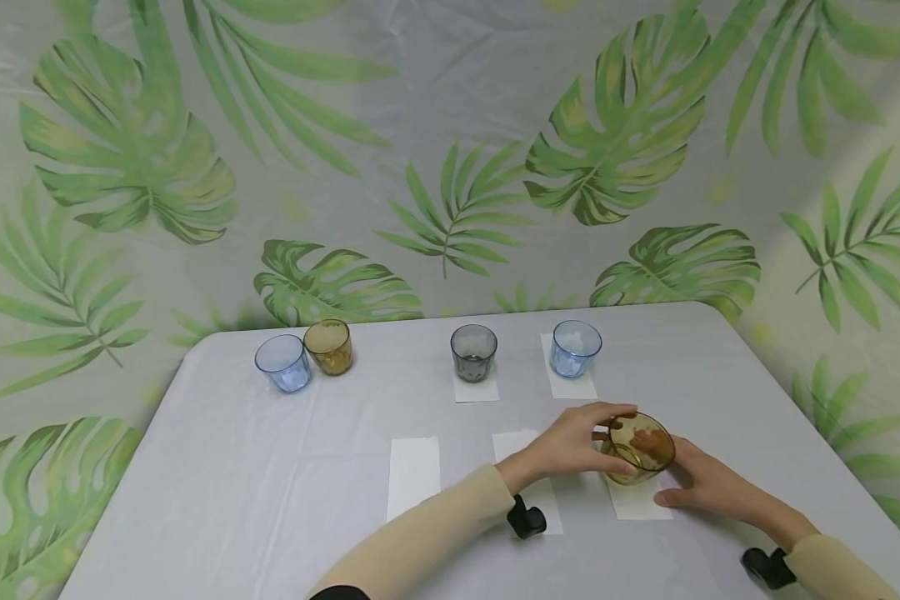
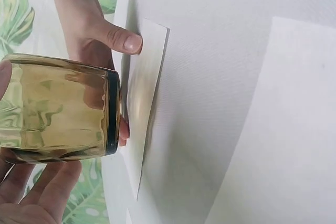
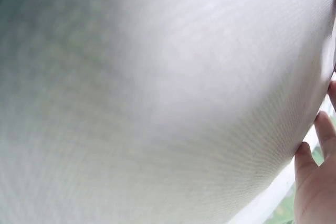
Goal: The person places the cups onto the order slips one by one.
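My left hand (image 1: 566,442) grips an amber glass (image 1: 630,454) by its sides, thumb at the near side and fingers at the far side. In the left wrist view the glass (image 2: 58,111) hangs just above the table, its base facing a white paper strip (image 2: 144,90). To the right of the glass, my right hand (image 1: 716,487) rests low on the table, fingers extended and partly hidden behind the glass. The right wrist view shows its fingertips (image 3: 324,124) against the white cloth, with no object in them.
A grey glass (image 1: 473,354) and a blue glass (image 1: 576,350) stand on paper strips at the back. Another blue glass (image 1: 283,364) and a second amber glass (image 1: 328,347) stand together at back left. Paper strips (image 1: 414,477) lie in a front row, one partly under my left arm.
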### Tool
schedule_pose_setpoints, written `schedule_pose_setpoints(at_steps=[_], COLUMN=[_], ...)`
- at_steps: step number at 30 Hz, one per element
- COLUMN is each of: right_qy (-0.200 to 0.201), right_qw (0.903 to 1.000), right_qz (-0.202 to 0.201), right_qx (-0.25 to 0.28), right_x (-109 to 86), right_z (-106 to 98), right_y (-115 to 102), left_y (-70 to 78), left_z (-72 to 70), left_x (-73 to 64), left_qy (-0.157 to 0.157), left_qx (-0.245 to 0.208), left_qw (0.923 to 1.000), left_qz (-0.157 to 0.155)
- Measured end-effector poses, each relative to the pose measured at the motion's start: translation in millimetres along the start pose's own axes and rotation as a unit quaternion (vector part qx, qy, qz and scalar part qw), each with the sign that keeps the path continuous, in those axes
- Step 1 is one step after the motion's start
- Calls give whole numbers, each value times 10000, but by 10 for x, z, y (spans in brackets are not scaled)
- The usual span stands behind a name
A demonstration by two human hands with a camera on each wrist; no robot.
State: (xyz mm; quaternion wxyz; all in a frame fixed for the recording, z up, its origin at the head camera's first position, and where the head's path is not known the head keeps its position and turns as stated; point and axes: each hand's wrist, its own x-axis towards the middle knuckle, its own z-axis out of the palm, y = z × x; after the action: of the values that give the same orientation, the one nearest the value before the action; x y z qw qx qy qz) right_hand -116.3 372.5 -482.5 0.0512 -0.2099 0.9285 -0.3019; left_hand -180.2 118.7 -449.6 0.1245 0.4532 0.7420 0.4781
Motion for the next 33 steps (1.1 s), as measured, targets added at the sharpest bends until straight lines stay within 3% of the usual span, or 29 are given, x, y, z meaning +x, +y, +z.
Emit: schedule_pose_setpoints(at_steps=[8, 21, 33], right_qy=[2, 56, 129], right_qw=[9998, 9996, 9998], right_qz=[106, 132, -79], right_qx=[184, 261, 108], right_x=[6, 12, 12], right_z=[-11, 1, 3], right_y=[-19, -12, -9], left_y=[-22, -46, -81], left_z=[121, 225, 251], left_x=[23, 33, 19], left_qy=[14, 197, 134], left_qx=[18, 834, 673], left_qw=[10000, 9961, 9976], left_qz=[27, 192, 36])
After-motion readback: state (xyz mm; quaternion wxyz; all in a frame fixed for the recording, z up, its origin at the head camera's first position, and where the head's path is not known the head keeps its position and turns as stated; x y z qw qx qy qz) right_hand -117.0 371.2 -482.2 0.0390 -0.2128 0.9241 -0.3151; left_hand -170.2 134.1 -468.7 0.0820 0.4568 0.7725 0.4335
